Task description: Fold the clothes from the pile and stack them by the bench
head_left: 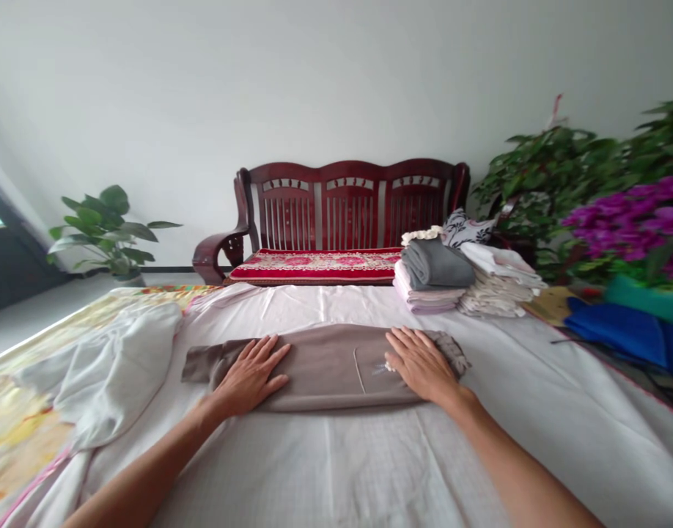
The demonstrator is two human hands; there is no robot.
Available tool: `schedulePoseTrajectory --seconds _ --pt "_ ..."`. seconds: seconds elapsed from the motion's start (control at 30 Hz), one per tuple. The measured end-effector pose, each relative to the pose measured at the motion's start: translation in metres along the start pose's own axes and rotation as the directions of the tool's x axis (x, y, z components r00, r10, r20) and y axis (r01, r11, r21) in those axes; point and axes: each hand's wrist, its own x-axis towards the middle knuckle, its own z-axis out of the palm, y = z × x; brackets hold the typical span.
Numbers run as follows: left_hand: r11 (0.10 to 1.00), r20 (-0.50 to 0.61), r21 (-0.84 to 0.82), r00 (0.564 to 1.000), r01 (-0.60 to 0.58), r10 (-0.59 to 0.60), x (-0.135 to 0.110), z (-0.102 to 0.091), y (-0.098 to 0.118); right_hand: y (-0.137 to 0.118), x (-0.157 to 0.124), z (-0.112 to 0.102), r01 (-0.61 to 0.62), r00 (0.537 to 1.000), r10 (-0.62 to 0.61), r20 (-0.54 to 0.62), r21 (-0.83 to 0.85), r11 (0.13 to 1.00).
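A brown-grey garment (320, 367) lies folded into a long flat strip across the white cloth. A thin pale cord or line and a small light decoration show on its right half, and its right end is gathered. My left hand (251, 375) rests flat on the garment's left part with the fingers spread. Flat on the right part, beside the decoration, lies my right hand (421, 363), fingers stretched out. Neither hand grips the fabric.
A white cloth (336, 469) covers the table. To the left lies a crumpled pale garment (122, 367). Folded clothes (435, 268) are stacked at the back right, with blue fabric (616, 330) farther right. Behind stand a wooden bench (350, 209) and potted plants (105, 227).
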Motion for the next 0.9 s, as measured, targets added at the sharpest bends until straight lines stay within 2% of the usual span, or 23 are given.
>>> schedulePoseTrajectory --seconds 0.13,0.27,0.33,0.4,0.47,0.53,0.7,0.9 --pt "1.0 -0.1 -0.012 0.995 0.022 -0.023 -0.02 -0.005 -0.003 0.001 0.001 0.001 -0.021 0.999 0.024 -0.024 0.096 0.995" --pt "0.999 -0.191 -0.033 0.981 -0.034 0.027 -0.026 -0.016 0.009 -0.019 0.006 -0.017 -0.054 0.998 0.058 -0.025 0.13 0.99" --pt "0.991 -0.174 -0.072 0.98 -0.11 0.097 -0.027 -0.022 0.016 -0.041 0.007 -0.028 0.021 1.0 -0.019 -0.011 0.175 0.984" --pt "0.971 -0.11 -0.138 0.978 -0.194 0.18 -0.028 -0.027 0.023 -0.065 0.005 -0.037 0.141 0.988 -0.151 0.024 0.248 0.959" --pt "0.947 -0.04 -0.199 0.967 -0.253 0.25 -0.029 -0.03 0.029 -0.085 0.0 -0.04 0.238 0.959 -0.274 0.073 0.317 0.918" --pt "0.936 0.002 -0.224 0.96 -0.271 0.279 -0.03 -0.032 0.032 -0.096 -0.004 -0.04 0.282 0.93 -0.347 0.124 0.366 0.887" --pt "0.955 0.002 -0.212 0.978 -0.205 0.211 -0.033 -0.033 0.024 -0.096 -0.007 -0.035 0.285 0.91 -0.379 0.169 0.409 0.867" --pt "0.982 -0.074 -0.178 0.996 -0.061 0.049 -0.043 -0.04 -0.01 -0.096 0.003 -0.035 0.157 0.943 -0.28 0.181 0.498 0.853"
